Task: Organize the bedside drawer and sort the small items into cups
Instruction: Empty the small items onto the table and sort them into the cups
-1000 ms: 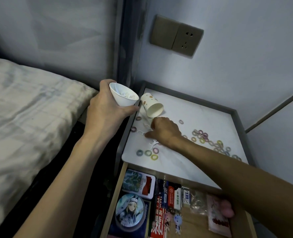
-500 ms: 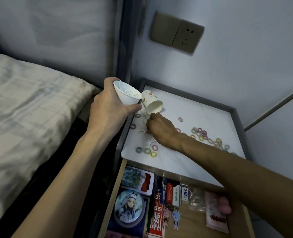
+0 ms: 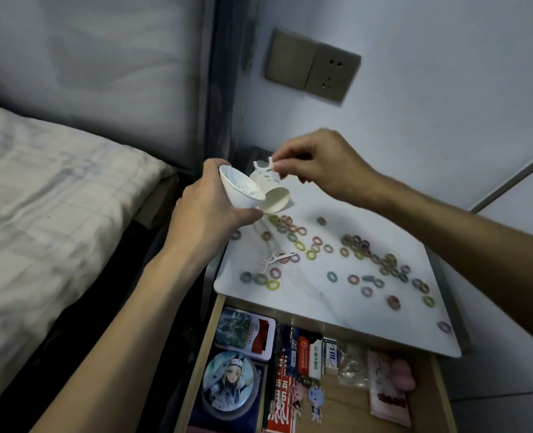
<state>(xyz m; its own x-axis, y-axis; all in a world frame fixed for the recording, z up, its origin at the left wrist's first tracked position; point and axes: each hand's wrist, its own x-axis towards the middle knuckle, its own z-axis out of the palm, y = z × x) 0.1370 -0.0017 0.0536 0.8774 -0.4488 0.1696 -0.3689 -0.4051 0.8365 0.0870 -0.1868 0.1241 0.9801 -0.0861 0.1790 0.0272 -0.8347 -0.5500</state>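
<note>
My left hand [image 3: 206,210] grips a white paper cup [image 3: 240,190], tilted toward the right, with white floss picks inside. My right hand [image 3: 316,162] pinches a white floss pick [image 3: 263,165] just above and right of that cup's mouth. A second, spotted paper cup [image 3: 273,193] lies on its side on the white nightstand top [image 3: 309,304]. Two more floss picks [image 3: 274,259] lie on the top. Several small coloured hair rings [image 3: 357,248] are scattered across it.
The open drawer [image 3: 327,401] below holds a tin [image 3: 245,334], a round badge [image 3: 229,381], small boxes, charms and packets. A bed [image 3: 49,195] lies to the left. A wall socket [image 3: 313,70] sits above the nightstand, whose grey frame rims the top.
My right hand has lifted off the nightstand top with a floss pick and brought it up beside the cup. My left hand stays holding the cup.
</note>
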